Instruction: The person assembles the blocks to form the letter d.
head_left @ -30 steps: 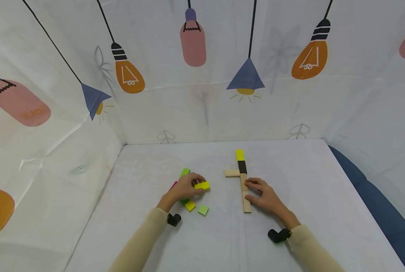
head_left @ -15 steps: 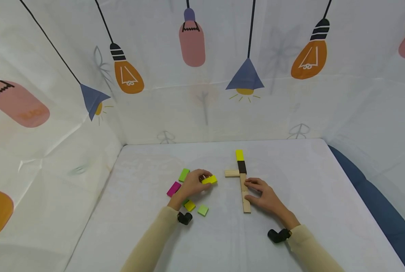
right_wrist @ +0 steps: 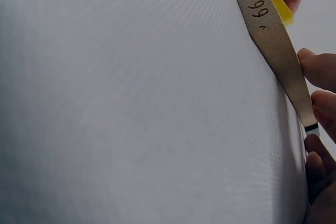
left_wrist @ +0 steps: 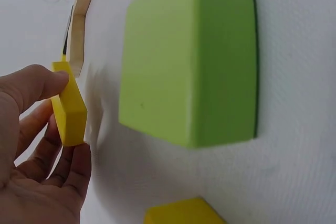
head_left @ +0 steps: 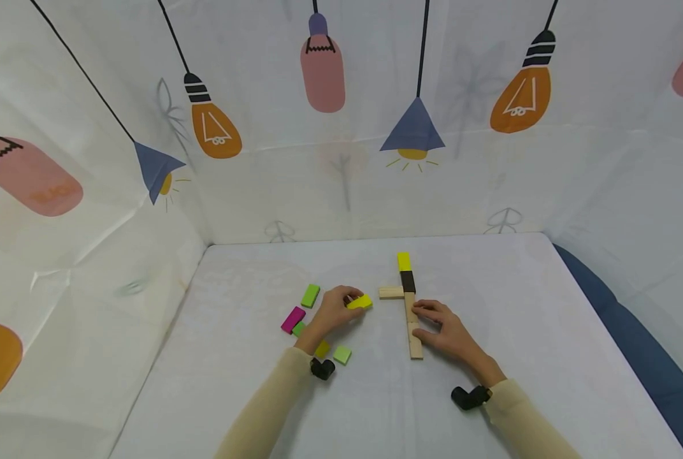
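My left hand (head_left: 332, 309) pinches a yellow block (head_left: 360, 302) between thumb and fingers, just left of a line of blocks; the left wrist view shows the thumb on top of this yellow block (left_wrist: 71, 108). Two plain wooden blocks (head_left: 414, 344) lie end to end, continued by a black block (head_left: 408, 282) and another yellow block (head_left: 404, 261) at the far end. A third wooden block (head_left: 391, 292) juts left from the line. With relaxed, spread fingers, my right hand (head_left: 450, 331) touches the right side of the wooden blocks.
Left of the line lie loose blocks: a green block (head_left: 310, 296), a magenta block (head_left: 293, 319), a second green block (head_left: 299, 329), a yellow block (head_left: 322, 349) partly behind the wrist, and a light green block (head_left: 343, 354). A white cloth covers the table (head_left: 490, 274).
Carrying the yellow block, my left hand has moved right toward the line, uncovering the magenta and green blocks. My right hand has stayed in place.
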`<act>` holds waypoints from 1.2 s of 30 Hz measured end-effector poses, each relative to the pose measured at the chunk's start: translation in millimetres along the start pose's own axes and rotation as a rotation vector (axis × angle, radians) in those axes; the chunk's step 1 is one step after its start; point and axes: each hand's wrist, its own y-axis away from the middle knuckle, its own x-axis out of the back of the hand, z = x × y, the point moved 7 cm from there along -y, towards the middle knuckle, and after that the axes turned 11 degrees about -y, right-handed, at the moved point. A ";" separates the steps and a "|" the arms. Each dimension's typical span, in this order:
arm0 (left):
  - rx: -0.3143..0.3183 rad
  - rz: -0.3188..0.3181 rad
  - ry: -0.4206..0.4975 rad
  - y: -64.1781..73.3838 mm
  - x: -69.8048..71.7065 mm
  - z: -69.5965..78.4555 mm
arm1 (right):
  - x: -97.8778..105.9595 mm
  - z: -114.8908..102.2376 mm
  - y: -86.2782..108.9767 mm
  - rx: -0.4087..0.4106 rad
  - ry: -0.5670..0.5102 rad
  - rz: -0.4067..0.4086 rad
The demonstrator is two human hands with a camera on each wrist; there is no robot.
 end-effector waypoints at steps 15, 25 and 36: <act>0.013 0.014 -0.016 -11.6 -5.7 1.1 | 1.2 -2.2 0.3 -0.005 -0.013 0.000; 0.042 0.025 -0.046 -22.1 -8.1 4.4 | -0.2 -0.9 0.9 -0.018 -0.001 -0.003; 0.073 0.006 -0.046 -27.6 -10.8 3.1 | 1.8 -4.5 1.2 -0.013 0.011 0.005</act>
